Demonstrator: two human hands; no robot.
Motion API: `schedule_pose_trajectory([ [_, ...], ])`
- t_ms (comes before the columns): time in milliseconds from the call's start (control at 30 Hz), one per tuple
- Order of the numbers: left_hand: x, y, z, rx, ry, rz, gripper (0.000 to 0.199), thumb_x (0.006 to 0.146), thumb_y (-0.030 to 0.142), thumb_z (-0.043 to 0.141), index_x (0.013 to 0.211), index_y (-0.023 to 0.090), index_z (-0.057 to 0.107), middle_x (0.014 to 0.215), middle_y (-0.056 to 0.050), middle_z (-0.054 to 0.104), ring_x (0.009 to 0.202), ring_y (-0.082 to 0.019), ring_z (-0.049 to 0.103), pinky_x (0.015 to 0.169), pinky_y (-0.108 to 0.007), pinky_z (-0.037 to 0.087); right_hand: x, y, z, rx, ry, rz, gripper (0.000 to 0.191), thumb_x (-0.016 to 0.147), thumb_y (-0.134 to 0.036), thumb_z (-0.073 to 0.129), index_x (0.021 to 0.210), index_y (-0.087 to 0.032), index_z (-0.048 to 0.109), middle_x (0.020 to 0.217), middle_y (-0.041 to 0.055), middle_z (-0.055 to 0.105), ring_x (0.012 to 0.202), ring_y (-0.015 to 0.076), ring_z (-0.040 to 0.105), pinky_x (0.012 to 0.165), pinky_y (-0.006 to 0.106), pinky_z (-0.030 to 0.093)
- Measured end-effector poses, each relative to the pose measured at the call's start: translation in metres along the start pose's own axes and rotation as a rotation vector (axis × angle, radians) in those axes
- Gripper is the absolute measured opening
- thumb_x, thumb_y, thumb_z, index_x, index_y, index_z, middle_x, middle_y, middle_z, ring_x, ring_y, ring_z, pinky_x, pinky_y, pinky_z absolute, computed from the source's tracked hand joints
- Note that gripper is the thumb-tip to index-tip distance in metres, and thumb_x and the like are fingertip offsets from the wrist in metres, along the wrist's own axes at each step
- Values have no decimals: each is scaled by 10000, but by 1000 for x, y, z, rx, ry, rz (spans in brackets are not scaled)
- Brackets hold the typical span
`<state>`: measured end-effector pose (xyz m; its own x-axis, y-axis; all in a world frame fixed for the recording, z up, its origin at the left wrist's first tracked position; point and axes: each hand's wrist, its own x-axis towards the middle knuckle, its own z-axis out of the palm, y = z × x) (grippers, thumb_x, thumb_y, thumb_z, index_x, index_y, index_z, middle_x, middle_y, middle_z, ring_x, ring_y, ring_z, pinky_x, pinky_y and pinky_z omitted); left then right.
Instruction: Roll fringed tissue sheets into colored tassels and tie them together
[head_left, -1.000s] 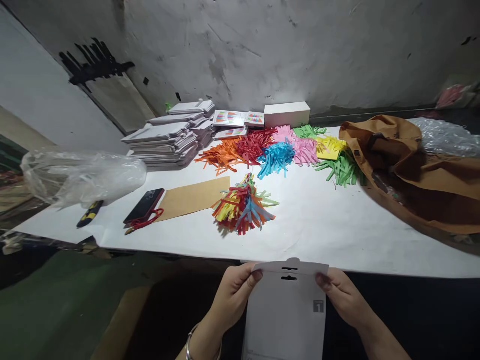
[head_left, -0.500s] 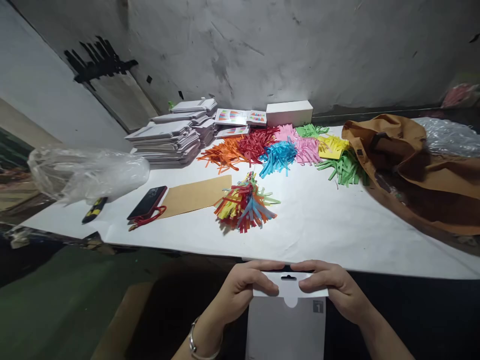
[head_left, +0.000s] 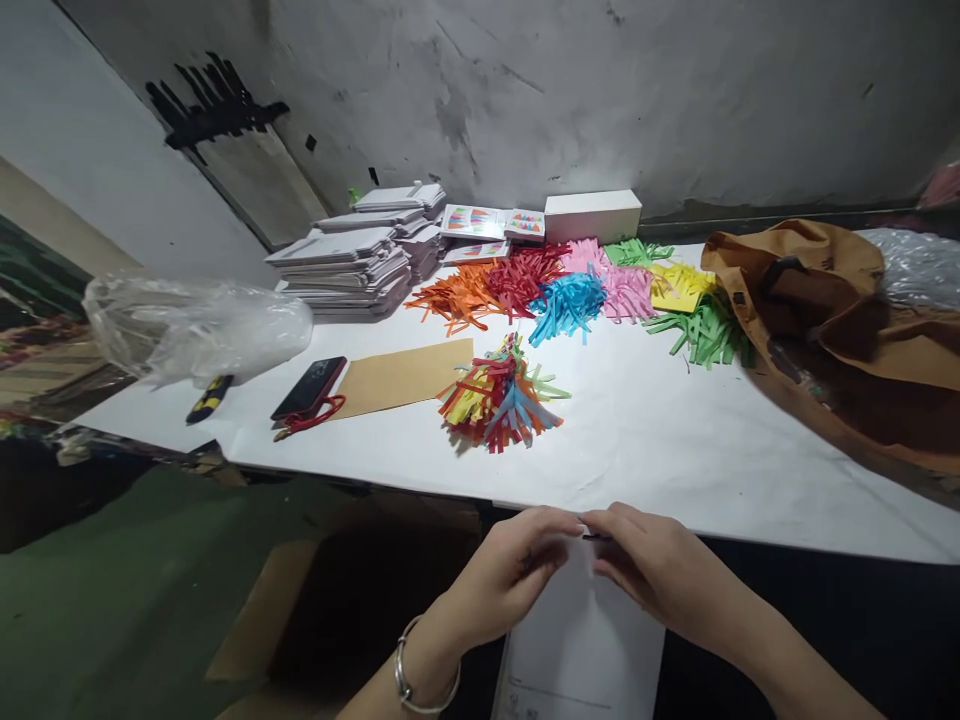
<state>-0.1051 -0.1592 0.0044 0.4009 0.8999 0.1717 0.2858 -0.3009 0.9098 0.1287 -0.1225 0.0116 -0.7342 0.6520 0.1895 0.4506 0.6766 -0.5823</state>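
A white flat box [head_left: 581, 640] with small print near its lower end hangs upright below the table's front edge. My left hand [head_left: 517, 565], with a silver bangle at the wrist, grips the box's top edge from the left. On the right, my right hand [head_left: 645, 560] grips the same top edge, its fingertips close to those of the left. A dark slot shows between the fingers. Beyond the hands, a multicoloured paper tassel bunch [head_left: 504, 400] lies on the white-covered table [head_left: 645, 440].
Coloured fringe bundles [head_left: 568, 305], stacks of white boxes [head_left: 349, 270] and a long white box [head_left: 592, 215] stand along the wall. Leftward lie brown card [head_left: 409, 378], a black device [head_left: 309, 388], a cutter [head_left: 209, 399] and clear plastic [head_left: 202, 325]. Brown cloth [head_left: 810, 300] covers the right.
Both hands have moved closer together over the box's top edge. The flap and the number 1 label no longer show; a face with small print shows instead. The view has shifted slightly.
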Motion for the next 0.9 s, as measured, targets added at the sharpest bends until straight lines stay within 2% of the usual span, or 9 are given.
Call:
schedule_pose_trajectory([
  [100,-3,-6,8,-123,127,-160,392,951,276,598,1335,234,533,1124,-79,694,920,-188,640,751,-262,489,5,1,2,-49,-54,16,320,940,-98,534,1247,-186,507,975,49,645,769,198,650,623,300,496],
  [167,-4,-10,13,-207,206,-244,433,934,390,629,1320,215,538,1038,-66,687,865,-184,617,717,-258,472,7,2,0,-110,-75,12,327,929,-109,565,1243,-179,506,977,52,649,774,205,661,625,302,495],
  [333,-1,-11,18,-234,223,-368,445,912,547,597,1138,166,645,786,-9,609,631,-128,497,569,-228,378,16,-1,-7,-258,-145,-7,292,878,-134,651,1143,-170,535,939,51,651,767,221,668,596,303,472],
  [467,3,-8,17,-165,214,-380,443,923,551,572,1133,169,651,705,19,556,592,-125,437,563,-231,349,23,-2,-7,-290,-174,-19,291,836,-109,626,1103,-167,526,913,41,638,704,198,651,539,282,428],
  [767,7,-13,17,-177,182,-362,398,951,514,529,1134,174,625,770,-4,589,699,-164,515,640,-255,393,26,5,-11,-258,-245,-13,320,808,-103,638,1095,-188,524,926,31,656,704,194,663,540,271,406],
  [900,10,-11,15,-174,175,-347,383,960,504,515,1122,175,625,781,1,588,703,-158,514,661,-256,397,26,9,-8,-314,-186,-63,271,756,-92,616,1006,-171,545,852,36,652,634,192,644,508,276,392],
])
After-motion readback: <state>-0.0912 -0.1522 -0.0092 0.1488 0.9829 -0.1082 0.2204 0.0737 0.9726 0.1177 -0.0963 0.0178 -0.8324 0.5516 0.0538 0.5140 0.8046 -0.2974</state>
